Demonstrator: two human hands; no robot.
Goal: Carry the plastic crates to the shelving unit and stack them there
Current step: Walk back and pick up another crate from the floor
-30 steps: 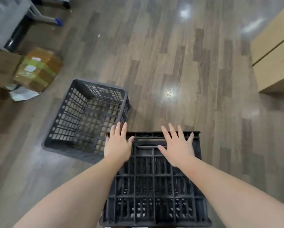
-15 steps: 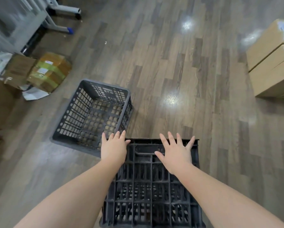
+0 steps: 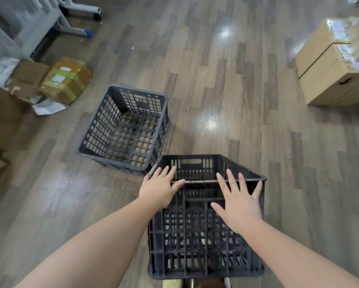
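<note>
A black latticed plastic crate stands on the wood floor right in front of me. Its near wall faces me, and past the rim I see its open top and a far wall with a handle slot. My left hand rests with spread fingers on the rim's near left corner. My right hand lies flat on the near wall, fingertips reaching the rim. Neither hand is curled around anything. A second, grey crate sits upright and empty on the floor just beyond, to the left, almost touching the black one.
Taped cardboard parcels and loose paper lie at the left. A grey metal frame with feet stands at the top left. Large cardboard boxes are stacked at the right. Bare floor stretches ahead between them.
The black crate's open top and far wall have come into view where only one latticed face showed before. My hands stay spread on it, now at the rim.
</note>
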